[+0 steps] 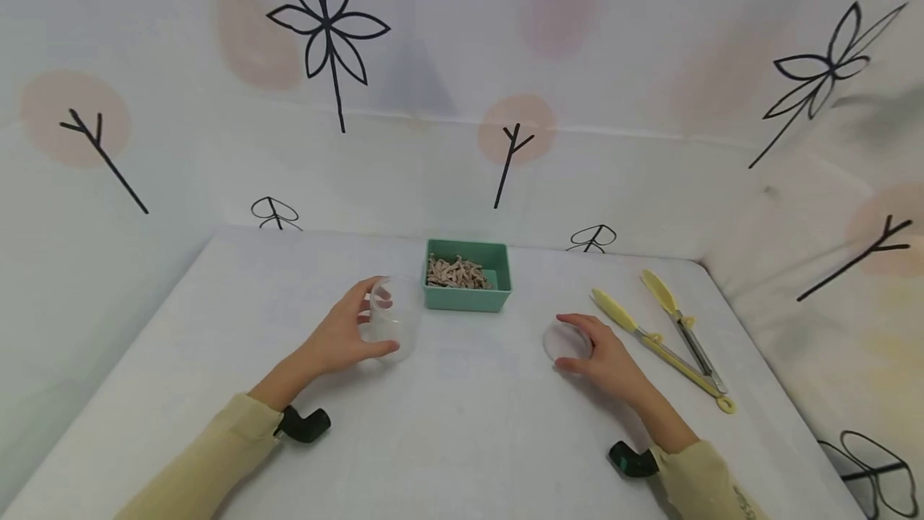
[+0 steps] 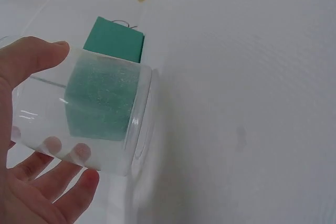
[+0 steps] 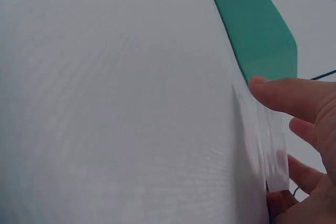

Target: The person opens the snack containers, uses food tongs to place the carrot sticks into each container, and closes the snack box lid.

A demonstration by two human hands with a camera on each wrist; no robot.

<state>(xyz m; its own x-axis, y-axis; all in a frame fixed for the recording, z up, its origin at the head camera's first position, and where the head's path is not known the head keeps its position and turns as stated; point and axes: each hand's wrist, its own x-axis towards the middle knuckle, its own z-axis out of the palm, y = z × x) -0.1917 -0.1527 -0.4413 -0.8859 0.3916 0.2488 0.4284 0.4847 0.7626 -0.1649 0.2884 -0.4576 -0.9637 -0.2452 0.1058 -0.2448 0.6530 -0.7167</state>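
Note:
A clear plastic jar (image 1: pixel 406 326) stands upright on the white table, left of centre. My left hand (image 1: pixel 341 337) grips it round the side, thumb at the front and fingers behind, as the left wrist view shows too. Nothing can be seen inside the jar (image 2: pixel 105 103). To the right, my right hand (image 1: pixel 609 359) holds a clear round lid (image 1: pixel 565 343) by its edge between thumb and fingers. In the right wrist view the lid (image 3: pixel 275 150) is close to the tabletop; whether it touches is hard to tell.
Behind and between the hands sits a green rectangular box (image 1: pixel 465 301) with small beige twisted pieces (image 1: pixel 455 273) in it. Spread tongs (image 1: pixel 674 359) with yellow tips lie right of the right hand. A printed white cloth (image 1: pixel 447 175) rises behind the table.

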